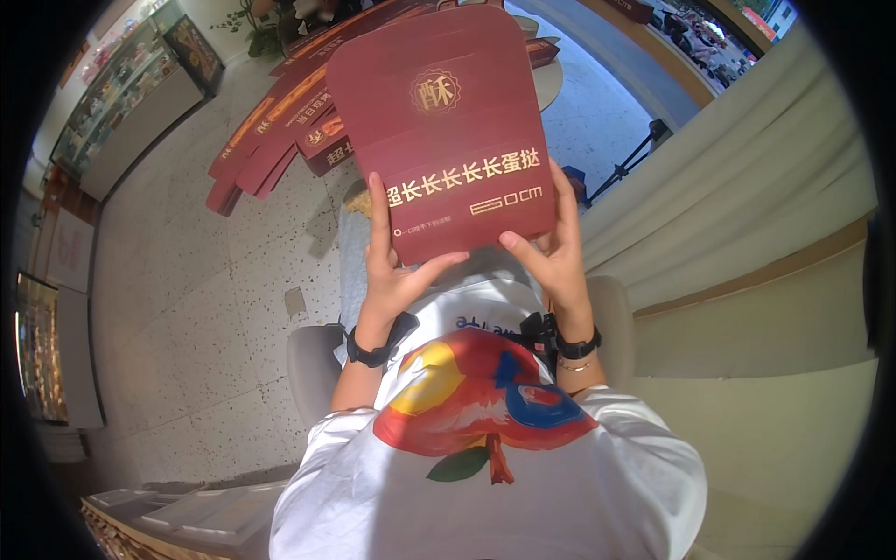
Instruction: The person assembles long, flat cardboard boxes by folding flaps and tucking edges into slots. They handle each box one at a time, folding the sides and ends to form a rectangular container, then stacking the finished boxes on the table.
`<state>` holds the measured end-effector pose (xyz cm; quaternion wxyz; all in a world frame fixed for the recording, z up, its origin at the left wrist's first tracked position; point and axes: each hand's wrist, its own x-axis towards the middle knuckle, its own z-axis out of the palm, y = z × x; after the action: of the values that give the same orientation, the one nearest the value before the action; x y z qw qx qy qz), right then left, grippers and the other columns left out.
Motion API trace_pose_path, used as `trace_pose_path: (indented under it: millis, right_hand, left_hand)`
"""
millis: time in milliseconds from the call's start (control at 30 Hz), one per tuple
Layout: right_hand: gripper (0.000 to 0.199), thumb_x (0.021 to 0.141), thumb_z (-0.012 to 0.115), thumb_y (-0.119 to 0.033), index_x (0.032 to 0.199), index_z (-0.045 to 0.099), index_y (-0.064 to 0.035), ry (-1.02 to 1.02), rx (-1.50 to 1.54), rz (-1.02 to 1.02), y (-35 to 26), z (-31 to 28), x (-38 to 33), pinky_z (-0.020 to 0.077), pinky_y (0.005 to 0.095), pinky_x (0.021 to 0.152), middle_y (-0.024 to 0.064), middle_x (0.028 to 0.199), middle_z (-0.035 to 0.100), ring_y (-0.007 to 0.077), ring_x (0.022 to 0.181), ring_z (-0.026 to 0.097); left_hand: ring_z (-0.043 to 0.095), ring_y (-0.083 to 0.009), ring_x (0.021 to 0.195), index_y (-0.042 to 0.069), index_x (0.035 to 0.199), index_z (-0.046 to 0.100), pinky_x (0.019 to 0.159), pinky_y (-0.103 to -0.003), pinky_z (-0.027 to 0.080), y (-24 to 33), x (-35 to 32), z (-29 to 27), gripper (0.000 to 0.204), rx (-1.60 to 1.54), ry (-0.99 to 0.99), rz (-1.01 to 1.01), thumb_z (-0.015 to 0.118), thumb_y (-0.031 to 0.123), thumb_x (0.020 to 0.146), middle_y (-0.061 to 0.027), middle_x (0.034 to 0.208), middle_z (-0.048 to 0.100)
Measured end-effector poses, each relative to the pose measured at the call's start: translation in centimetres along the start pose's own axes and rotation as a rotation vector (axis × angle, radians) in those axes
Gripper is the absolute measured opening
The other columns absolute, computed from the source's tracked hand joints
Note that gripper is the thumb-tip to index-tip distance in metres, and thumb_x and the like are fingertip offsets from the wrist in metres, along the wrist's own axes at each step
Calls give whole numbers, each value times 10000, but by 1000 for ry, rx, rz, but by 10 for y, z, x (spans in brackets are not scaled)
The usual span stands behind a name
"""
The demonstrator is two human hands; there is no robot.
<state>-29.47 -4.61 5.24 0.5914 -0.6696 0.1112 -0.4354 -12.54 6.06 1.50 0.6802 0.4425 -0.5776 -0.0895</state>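
Observation:
Between my hands I hold up a flat dark red cardboard piece [448, 140] with rounded far corners, crease lines and gold print. It looks like a folded packaging box or bag. My left hand [392, 261] grips its near left corner, thumb on the face and fingers along the side edge. On the near right corner, my right hand [551, 247] holds it the same way. Most of the fingers are hidden behind the card. Past it, several long dark red boxes [271, 140] lie fanned out, partly covered by the card.
A round pale table [553, 93] shows behind the card. Grey chair sides [315, 369] flank me. A cream curtain [728, 177] hangs at the right, near a black stand [635, 154]. Glass display cases [121, 103] line the far left, beyond the speckled floor [205, 327].

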Motion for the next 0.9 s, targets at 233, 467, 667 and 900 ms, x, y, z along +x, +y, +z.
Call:
trace_pose_path:
  millis: [233,467,667,900]
  right_hand:
    - [968,729,832,-40,1503,252,-65,4,-128,-75,0,-4,2,439,352,1039,145,1368,495,225,1228,543]
    - [932,652,903,-92,1404,353,-61,140,-130,-221,5,1,0,514,356,949,130,1362,470,216,1190,562]
    - [895,625,922,-131,1349,397,-81,74,-261,-313,10,-7,3,532,343,926,138,1405,411,233,1189,555]
    - [727,622,919,-182,1219,515,-81,63,-313,-337,9,-10,5,466,396,991,151,1401,427,274,1242,513]
  left_hand:
    - [695,-300,904,198,1568,-40,708,-416,638,3,0,-1,1152,-273,1,-55,711,-149,766,-230,1348,513]
    - [677,-299,971,172,1565,-64,754,-405,623,9,1,-5,1168,-364,19,-70,699,-183,756,-223,1339,520]
    - [683,-294,943,175,1565,-65,708,-399,624,14,1,-6,1159,-360,27,-86,690,-185,763,-229,1348,507]
    - [687,-271,907,191,1565,-72,689,-387,624,10,0,-6,1164,-400,43,-105,688,-181,767,-219,1355,503]
